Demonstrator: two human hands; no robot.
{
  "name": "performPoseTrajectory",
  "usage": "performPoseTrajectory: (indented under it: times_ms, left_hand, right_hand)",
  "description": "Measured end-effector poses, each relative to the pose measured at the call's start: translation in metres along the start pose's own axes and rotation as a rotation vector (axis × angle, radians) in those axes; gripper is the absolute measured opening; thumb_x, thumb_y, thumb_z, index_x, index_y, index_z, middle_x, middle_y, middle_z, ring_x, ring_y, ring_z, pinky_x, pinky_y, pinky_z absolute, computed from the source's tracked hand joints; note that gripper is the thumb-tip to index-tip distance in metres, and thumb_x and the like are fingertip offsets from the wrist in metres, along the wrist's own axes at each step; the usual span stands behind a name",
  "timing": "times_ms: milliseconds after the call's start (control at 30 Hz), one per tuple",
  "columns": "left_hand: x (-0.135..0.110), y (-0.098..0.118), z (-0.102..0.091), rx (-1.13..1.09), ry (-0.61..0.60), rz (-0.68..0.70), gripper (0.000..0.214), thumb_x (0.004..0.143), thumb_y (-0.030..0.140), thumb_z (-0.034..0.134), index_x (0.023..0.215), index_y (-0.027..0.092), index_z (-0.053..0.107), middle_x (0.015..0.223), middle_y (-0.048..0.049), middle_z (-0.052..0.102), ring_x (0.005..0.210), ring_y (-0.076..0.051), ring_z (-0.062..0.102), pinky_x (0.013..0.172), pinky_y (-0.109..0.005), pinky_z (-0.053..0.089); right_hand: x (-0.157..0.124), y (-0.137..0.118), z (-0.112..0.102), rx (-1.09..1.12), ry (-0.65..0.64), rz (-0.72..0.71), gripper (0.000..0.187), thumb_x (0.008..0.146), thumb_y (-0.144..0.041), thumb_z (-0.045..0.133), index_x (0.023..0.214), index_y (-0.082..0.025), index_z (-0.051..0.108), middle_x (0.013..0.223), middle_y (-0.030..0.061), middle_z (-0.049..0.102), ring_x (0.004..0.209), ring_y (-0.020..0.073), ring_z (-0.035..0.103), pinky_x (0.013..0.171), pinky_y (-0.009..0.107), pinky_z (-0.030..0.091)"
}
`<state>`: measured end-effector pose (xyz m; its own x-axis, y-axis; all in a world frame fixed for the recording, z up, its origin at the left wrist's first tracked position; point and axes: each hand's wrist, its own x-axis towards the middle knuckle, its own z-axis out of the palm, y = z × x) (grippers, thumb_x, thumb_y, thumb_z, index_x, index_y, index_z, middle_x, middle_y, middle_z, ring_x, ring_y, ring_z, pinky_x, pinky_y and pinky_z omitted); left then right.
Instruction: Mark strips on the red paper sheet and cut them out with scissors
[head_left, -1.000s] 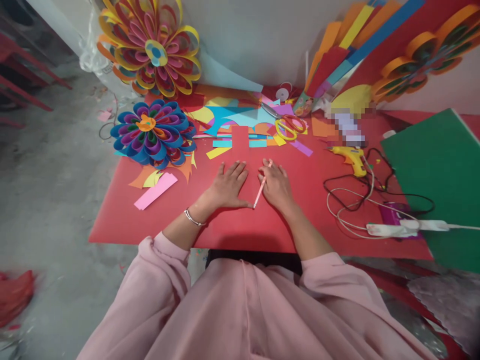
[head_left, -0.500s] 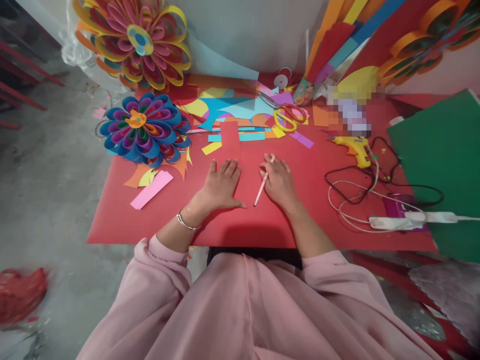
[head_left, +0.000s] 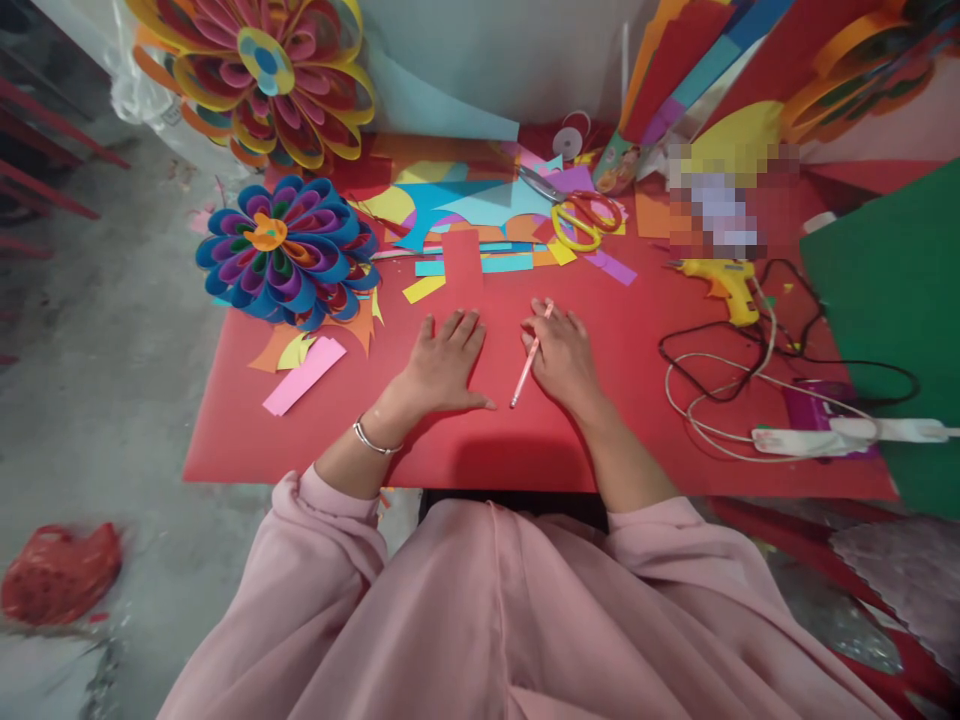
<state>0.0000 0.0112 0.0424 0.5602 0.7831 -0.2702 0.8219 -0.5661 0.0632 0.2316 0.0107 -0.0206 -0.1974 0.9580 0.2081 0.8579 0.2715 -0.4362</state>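
Observation:
My left hand lies flat on the red tabletop, fingers spread and thumb stretched out to the right; it holds nothing. Between the fingers of my right hand is a pale pink pencil, slanting down toward me with its blunt end lowest. The pencil's other end is partly covered by my fingers. Just beyond my left fingertips a red paper strip lies over blue strips. Left of my left hand are pink paper strips and a blue and purple paper flower.
Scissors with red and yellow handles lie among paper scraps at the back. On the right are a yellow glue gun, tangled cords and a white power strip. A larger paper flower stands back left, a green board far right.
The view has shifted slightly, so the things on the right appear farther right. Both hands keep nearly the same pose, and the pencil stays in my right hand.

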Motion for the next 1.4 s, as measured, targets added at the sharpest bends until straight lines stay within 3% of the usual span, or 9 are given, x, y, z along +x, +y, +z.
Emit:
performPoseTrajectory:
  times_ms: [567, 1400]
  left_hand:
    - [0.004, -0.007, 0.011, -0.112, 0.054, 0.032, 0.125, 0.081, 0.085, 0.072, 0.172, 0.009, 0.031, 0.179, -0.0290, 0.022, 0.166, -0.051, 0.021, 0.131, -0.071, 0.014]
    - [0.003, -0.004, 0.008, -0.122, 0.036, 0.020, 0.123, 0.087, 0.091, 0.057, 0.172, 0.007, 0.030, 0.179, -0.0296, 0.021, 0.166, -0.051, 0.019, 0.132, -0.068, 0.011]
  right_hand:
    - [0.001, 0.004, 0.002, 0.057, -0.049, 0.027, 0.040, 0.111, -0.039, 0.042, 0.140, -0.023, 0.064, 0.167, 0.0151, 0.053, 0.162, 0.0334, 0.039, 0.130, 0.069, 0.028]
    - [0.001, 0.001, -0.002, 0.017, -0.086, 0.038, 0.042, 0.112, -0.037, 0.039, 0.146, -0.025, 0.061, 0.168, 0.0123, 0.052, 0.163, 0.0331, 0.037, 0.131, 0.067, 0.027]
